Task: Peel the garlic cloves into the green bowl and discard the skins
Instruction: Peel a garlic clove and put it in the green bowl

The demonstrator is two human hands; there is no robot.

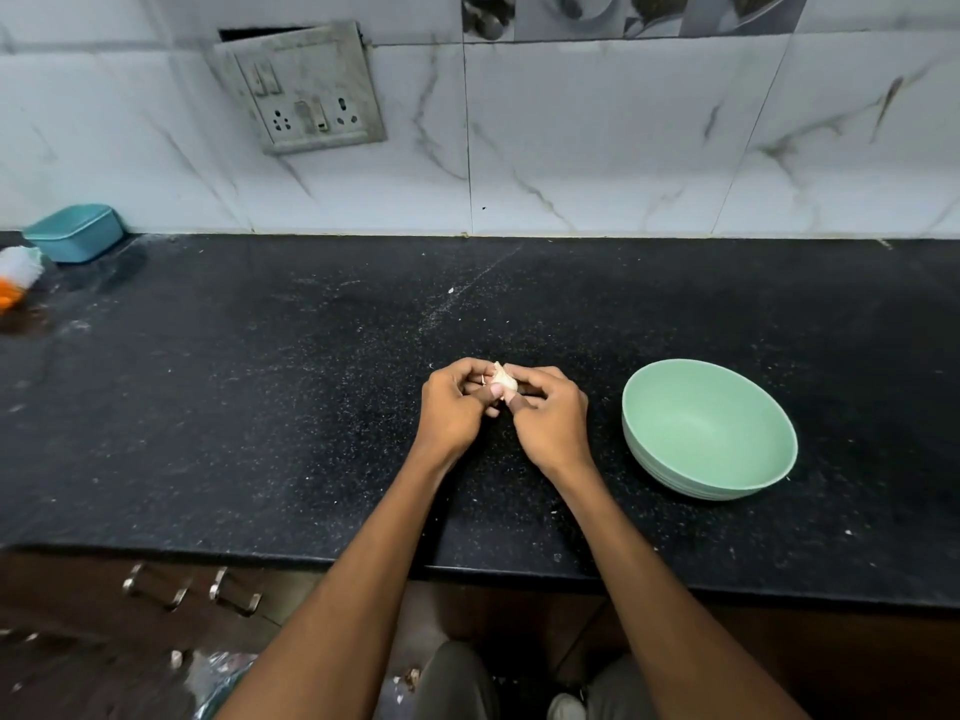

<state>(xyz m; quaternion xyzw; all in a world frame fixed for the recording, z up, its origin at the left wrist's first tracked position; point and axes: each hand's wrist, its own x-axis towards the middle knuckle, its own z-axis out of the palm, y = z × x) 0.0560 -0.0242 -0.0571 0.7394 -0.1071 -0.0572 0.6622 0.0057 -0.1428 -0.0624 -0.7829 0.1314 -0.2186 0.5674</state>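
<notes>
While both hands meet over the middle of the black countertop point(260, 407), the left hand point(453, 407) and the right hand point(551, 418) curl their fingers round one small piece of garlic point(503, 377) and pinch it between them, thumbs pressed at its near side. Its pale, papery skin shows between the fingertips, and whether it is a single clove or a small cluster cannot be told. Both forearms reach in from the bottom edge, bare to the elbow. Just to the right of the right hand, apart from it, stands the green bowl point(709, 433), upright on the counter, and nothing can be seen inside it. Pale specks and small flakes lie scattered over the dark stone. At the far left of the counter, against the wall, sits a teal lidded box point(75, 232), and near it, at the picture's edge, a blurred white and orange object point(15, 283) that cannot be made out. On the marble-patterned wall tiles point(623, 148) behind the counter hangs a grimy switch and socket plate point(306, 90), tilted. Below the counter's front edge, metal drawer handles point(192, 589) show on dark cabinets, and scraps of pale skin point(410, 678) lie on the floor beside the person's knees.
</notes>
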